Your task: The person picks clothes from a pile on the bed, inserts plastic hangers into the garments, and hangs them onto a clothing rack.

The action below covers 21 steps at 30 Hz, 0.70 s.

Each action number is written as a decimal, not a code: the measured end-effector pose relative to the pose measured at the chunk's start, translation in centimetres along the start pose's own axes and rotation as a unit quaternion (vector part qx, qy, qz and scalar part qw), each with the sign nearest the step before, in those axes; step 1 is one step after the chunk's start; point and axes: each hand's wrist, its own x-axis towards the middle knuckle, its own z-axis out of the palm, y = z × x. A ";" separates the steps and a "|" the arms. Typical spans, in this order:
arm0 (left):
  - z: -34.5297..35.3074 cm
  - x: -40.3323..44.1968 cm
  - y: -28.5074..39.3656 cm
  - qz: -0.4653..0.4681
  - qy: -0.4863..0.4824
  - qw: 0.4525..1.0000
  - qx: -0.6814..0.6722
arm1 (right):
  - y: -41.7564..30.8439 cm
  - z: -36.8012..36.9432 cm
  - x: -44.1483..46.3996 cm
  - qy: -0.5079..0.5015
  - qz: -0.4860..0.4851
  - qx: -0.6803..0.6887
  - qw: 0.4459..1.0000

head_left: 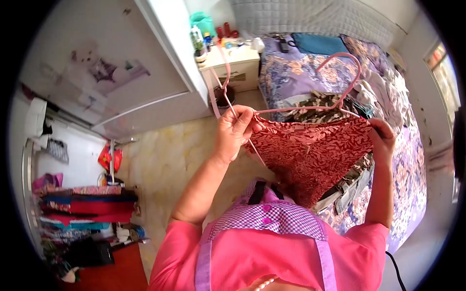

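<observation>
A red garment with a light leaf-like pattern [313,150] is stretched between my two hands in front of my chest. My left hand [233,135] pinches its upper left corner, thumb on top. Gripping the upper right corner is my right hand [383,138], its fingers curled over the cloth. A pink hanger [301,109] runs along the garment's top edge, its hook pointing up and away from me. Another pink hanger [227,72] passes through my left hand, with its thin arm sticking out below. The garment's lower part hangs down and narrows near my apron [272,218].
Beyond the garment is a bed [403,194] with a floral cover, camouflage clothes [315,104] and pale crumpled clothes [388,97]. A nightstand [242,60] holds bottles. On the left are a sliding wardrobe door [111,53] and shelves with folded clothes [92,208].
</observation>
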 end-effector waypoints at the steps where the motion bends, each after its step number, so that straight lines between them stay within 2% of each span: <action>1: -1.2 -1.1 1.1 0.000 0.003 1.000 -0.004 | -0.7 2.0 -0.1 -0.019 -0.006 -0.002 1.000; 4: -4.5 -3.6 4.2 -0.009 0.035 0.999 0.006 | -2.6 7.1 0.4 -0.079 -0.013 -0.031 0.996; 6: -6.5 -4.7 6.6 0.018 0.065 0.998 0.011 | -3.3 9.7 1.3 -0.132 -0.021 -0.018 0.991; 8: -7.8 -5.6 9.3 0.056 0.084 0.995 0.019 | -4.0 11.6 2.6 -0.202 -0.056 -0.123 0.970; 9: -8.5 -6.0 10.4 0.070 0.089 0.993 0.019 | -4.1 12.7 3.3 -0.210 -0.124 -0.141 0.959; 12: -10.0 -7.3 13.3 0.104 0.123 0.987 0.023 | -3.8 14.4 5.6 -0.261 -0.187 -0.158 0.934; 13: -10.4 -7.7 14.1 0.107 0.138 0.984 0.025 | -3.4 14.9 6.4 -0.278 -0.180 -0.146 0.932; 16: -10.4 -8.3 15.8 0.128 0.176 0.976 0.028 | -2.0 16.8 8.4 -0.321 -0.188 -0.130 0.919; 20: -11.4 -8.4 17.1 0.168 0.208 0.962 0.047 | -0.1 19.1 11.3 -0.325 -0.245 -0.140 0.903; 21: -11.2 -8.5 17.3 0.175 0.221 0.958 0.054 | -0.3 19.8 11.8 -0.319 -0.285 -0.151 0.891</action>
